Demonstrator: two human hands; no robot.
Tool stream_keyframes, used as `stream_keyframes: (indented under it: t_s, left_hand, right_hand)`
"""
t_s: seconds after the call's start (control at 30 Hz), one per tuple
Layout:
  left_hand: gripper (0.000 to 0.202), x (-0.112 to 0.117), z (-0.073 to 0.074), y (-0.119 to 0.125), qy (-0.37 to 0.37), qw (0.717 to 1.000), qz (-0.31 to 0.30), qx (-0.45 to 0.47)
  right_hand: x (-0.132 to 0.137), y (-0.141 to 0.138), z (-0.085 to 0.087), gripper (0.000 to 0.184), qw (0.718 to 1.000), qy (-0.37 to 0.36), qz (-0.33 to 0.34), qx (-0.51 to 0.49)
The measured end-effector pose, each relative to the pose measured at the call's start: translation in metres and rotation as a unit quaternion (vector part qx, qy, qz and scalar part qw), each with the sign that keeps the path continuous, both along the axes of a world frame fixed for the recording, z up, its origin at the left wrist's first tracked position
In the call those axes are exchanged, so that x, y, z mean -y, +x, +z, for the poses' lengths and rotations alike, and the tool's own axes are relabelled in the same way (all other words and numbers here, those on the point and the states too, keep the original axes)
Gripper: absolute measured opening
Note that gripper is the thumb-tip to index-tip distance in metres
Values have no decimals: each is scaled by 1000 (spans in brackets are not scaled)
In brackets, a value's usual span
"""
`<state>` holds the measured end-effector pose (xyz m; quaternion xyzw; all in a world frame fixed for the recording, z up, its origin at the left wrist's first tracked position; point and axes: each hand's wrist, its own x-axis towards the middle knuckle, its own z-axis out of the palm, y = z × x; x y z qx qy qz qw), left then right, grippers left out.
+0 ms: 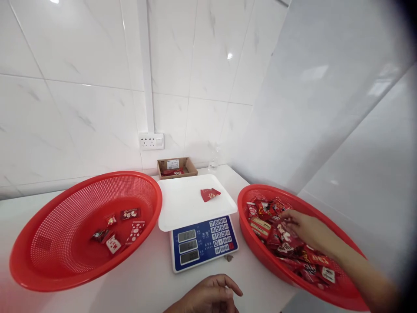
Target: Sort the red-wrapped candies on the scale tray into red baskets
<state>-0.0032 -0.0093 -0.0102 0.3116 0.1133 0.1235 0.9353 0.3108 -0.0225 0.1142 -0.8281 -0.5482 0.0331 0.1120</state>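
My right hand reaches into the right red plastic basket, over a heap of small red snack packets. Its fingers are pinched at a red packet with white print, which is slightly blurred. My left hand rests low at the front of the table, fingers loosely bent and apart, holding nothing. Between the baskets stands a blue and white digital scale. One red packet lies on its white weighing tray.
The left red basket is tilted and holds several packets. Behind the scale sits an open cardboard box with red packets in it. A clear container stands beside it against the tiled wall, below and right of a socket.
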Motion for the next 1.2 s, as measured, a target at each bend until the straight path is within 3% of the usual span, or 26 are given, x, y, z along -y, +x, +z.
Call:
stream_keyframes:
  t_s: [0.17,0.27,0.4,0.57,0.7,0.8,0.9,1.03,1.2]
  left_hand:
    - [32,-1,-3,1,9,1000,-4,0]
    - [34,-2,-8,1,10,1000,-5,5]
    - [31,-3,-15,0,11,1000,-3,-5]
    - [33,-5,-14,-2,19,1000,-3,-13]
    - [35,-7,-9,-2,23,999,7,-25]
    - [36,-8,-7,-1,26,999,16,-34]
    - [35,-9,-6,-1,32,999,20,-40]
    - [35,-7,-4,-2,19,999,22,-30]
    - [39,-6,-4,1,15,999,18,-26]
  right_hand:
    - [-26,-25,47,26,996,78,-23,-43]
    - [-49,-60,54,29,982,107,43,-153]
    - [-83,-103,37,35,954,93,135,-252]
    - [-117,-133,4,50,962,73,164,-207]
    - [-125,-152,-11,49,954,25,225,-197]
    - [-118,-161,-9,46,941,3,274,-198]
    - [-107,-148,1,51,951,20,257,-172]
    - [-89,-89,10,55,980,43,158,-116]
    - [-45,-11,-9,55,993,-47,70,-82]
